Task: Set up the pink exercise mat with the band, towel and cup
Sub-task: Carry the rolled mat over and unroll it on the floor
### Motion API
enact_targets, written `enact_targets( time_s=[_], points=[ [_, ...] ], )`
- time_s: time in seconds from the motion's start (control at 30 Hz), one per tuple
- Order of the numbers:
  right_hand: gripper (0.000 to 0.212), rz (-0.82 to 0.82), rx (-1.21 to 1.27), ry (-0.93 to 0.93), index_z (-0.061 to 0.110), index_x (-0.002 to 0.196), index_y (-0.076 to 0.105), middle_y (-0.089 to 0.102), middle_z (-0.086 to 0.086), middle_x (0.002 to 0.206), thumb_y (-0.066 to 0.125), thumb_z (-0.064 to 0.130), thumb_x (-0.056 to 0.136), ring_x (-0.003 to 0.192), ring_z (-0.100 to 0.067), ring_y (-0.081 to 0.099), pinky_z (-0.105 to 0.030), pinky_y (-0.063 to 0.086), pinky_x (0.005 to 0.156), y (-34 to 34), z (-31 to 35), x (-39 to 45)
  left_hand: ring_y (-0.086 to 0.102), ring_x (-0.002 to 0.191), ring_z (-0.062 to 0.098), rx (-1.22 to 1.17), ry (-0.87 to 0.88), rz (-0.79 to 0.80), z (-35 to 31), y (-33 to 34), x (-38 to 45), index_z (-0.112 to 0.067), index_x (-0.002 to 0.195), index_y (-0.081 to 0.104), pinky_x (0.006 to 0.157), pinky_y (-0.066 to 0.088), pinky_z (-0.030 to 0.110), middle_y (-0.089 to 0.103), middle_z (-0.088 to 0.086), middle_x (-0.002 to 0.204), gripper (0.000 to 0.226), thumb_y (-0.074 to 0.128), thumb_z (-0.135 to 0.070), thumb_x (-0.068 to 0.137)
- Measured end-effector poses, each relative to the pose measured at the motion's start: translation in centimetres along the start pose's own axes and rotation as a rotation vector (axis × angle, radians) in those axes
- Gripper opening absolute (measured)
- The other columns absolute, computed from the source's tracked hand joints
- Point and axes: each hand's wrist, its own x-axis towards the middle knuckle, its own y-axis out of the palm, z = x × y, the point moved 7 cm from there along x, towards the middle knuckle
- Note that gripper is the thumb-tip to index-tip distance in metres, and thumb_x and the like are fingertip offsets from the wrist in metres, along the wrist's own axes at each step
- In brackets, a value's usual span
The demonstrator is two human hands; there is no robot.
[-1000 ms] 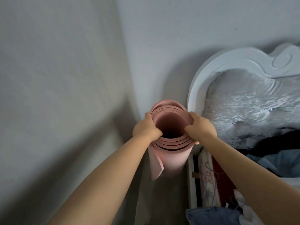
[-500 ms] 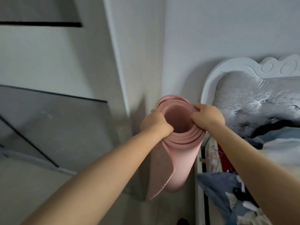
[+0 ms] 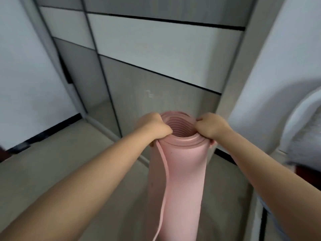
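The rolled pink exercise mat (image 3: 182, 174) stands upright in front of me, its open top end facing the camera. My left hand (image 3: 152, 127) grips the left rim of the roll, fingers curled into the layers. My right hand (image 3: 212, 126) grips the right rim the same way. The mat's loose outer edge hangs down the left front of the roll. The bottom of the roll is out of frame. No band, towel or cup is in view.
A wardrobe with grey and white sliding panels (image 3: 156, 54) fills the wall ahead. Beige floor (image 3: 52, 167) spreads to the left and below. A white curved headboard (image 3: 302, 122) is at the right edge, beside a white wall (image 3: 278, 66).
The mat has come away from the corner beside the headboard and more of its length shows. The view has swung left toward the wardrobe. Both hands keep their grip on the rim.
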Motion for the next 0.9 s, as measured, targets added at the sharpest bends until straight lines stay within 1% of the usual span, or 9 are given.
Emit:
enact_targets(
  time_s=[0.13, 0.37, 0.47, 0.53, 0.57, 0.63, 0.7, 0.77, 0.9],
  points=[
    [0.018, 0.121, 0.029, -0.169, 0.009, 0.069, 0.062, 0.062, -0.008, 0.057, 0.047, 0.013, 0.076, 0.043, -0.029, 0.063, -0.016, 0.044, 0.032, 4.2, 10.3, 3.4, 0.071, 0.070, 0.027, -0.055, -0.160, -0.068, 9.2, -5.2, 1.6, -0.007, 0.069, 0.061, 0.055, 0.055, 0.025, 0.062, 0.007, 0.068, 0.018, 0.063, -0.023, 0.076],
    [0.012, 0.183, 0.048, -0.500, 0.012, 0.065, 0.059, 0.067, -0.014, 0.068, 0.054, 0.016, 0.075, 0.044, -0.025, 0.061, -0.025, 0.049, 0.046, 9.0, 28.9, 7.0, 0.054, 0.056, 0.019, -0.110, -0.372, -0.293, 24.2, -14.4, 2.9, -0.016, 0.058, 0.049, 0.033, 0.038, 0.015, 0.057, 0.003, 0.069, 0.025, 0.062, -0.023, 0.079],
    [0.009, 0.181, 0.062, -0.610, 0.012, 0.072, 0.063, 0.065, -0.006, 0.061, 0.059, 0.021, 0.071, 0.044, -0.017, 0.063, -0.018, 0.048, 0.044, 11.1, 36.4, 7.6, 0.051, 0.060, 0.019, -0.171, -0.475, -0.410, 30.7, -17.6, 2.0, -0.019, 0.060, 0.043, 0.037, 0.035, 0.019, 0.051, -0.001, 0.065, 0.028, 0.062, -0.023, 0.080],
    [0.010, 0.176, 0.061, -0.671, 0.013, 0.074, 0.062, 0.059, 0.000, 0.052, 0.060, 0.022, 0.071, 0.037, -0.012, 0.056, -0.015, 0.043, 0.041, 12.4, 41.4, 7.6, 0.052, 0.071, 0.021, -0.241, -0.526, -0.493, 34.9, -19.6, 1.4, -0.016, 0.069, 0.047, 0.045, 0.036, 0.023, 0.051, -0.002, 0.070, 0.021, 0.063, -0.024, 0.079],
    [0.013, 0.183, 0.080, -0.694, 0.013, 0.080, 0.064, 0.060, -0.001, 0.054, 0.061, 0.022, 0.070, 0.038, -0.015, 0.056, -0.018, 0.048, 0.046, 13.0, 43.6, 7.7, 0.052, 0.075, 0.022, -0.270, -0.545, -0.542, 36.8, -20.7, 1.1, -0.014, 0.078, 0.051, 0.051, 0.038, 0.025, 0.054, 0.000, 0.078, 0.017, 0.064, -0.025, 0.078],
    [0.023, 0.208, 0.141, -0.734, 0.007, 0.088, 0.066, 0.063, -0.006, 0.058, 0.060, 0.019, 0.069, 0.043, -0.023, 0.060, -0.033, 0.054, 0.057, 14.5, 48.7, 8.3, 0.054, 0.083, 0.022, -0.304, -0.577, -0.639, 41.2, -23.4, 1.1, -0.013, 0.099, 0.058, 0.066, 0.041, 0.025, 0.059, 0.002, 0.094, 0.028, 0.065, -0.028, 0.077],
    [0.025, 0.213, 0.176, -0.751, 0.005, 0.089, 0.067, 0.061, -0.006, 0.056, 0.058, 0.016, 0.069, 0.045, -0.029, 0.062, -0.038, 0.056, 0.057, 15.9, 53.6, 9.2, 0.057, 0.092, 0.023, -0.286, -0.572, -0.694, 45.3, -26.3, 1.7, -0.014, 0.110, 0.059, 0.072, 0.042, 0.027, 0.063, 0.003, 0.105, 0.035, 0.063, -0.028, 0.078],
    [0.024, 0.228, 0.221, -0.745, 0.003, 0.090, 0.066, 0.059, -0.005, 0.054, 0.056, 0.013, 0.070, 0.041, -0.028, 0.061, -0.035, 0.054, 0.051, 17.0, 57.8, 10.4, 0.060, 0.105, 0.023, -0.309, -0.515, -0.753, 48.5, -29.2, 2.5, -0.015, 0.118, 0.059, 0.081, 0.045, 0.027, 0.065, 0.003, 0.116, 0.039, 0.062, -0.025, 0.080],
    [0.019, 0.262, 0.262, -0.703, 0.000, 0.084, 0.065, 0.055, -0.007, 0.052, 0.051, 0.008, 0.074, 0.028, -0.019, 0.052, -0.016, 0.037, 0.032, 19.5, 66.6, 12.5, 0.056, 0.116, 0.018, -0.338, -0.465, -0.761, 55.4, -35.3, 4.7, -0.019, 0.123, 0.060, 0.091, 0.043, 0.024, 0.061, 0.000, 0.127, 0.041, 0.062, -0.022, 0.082]
  ],
)
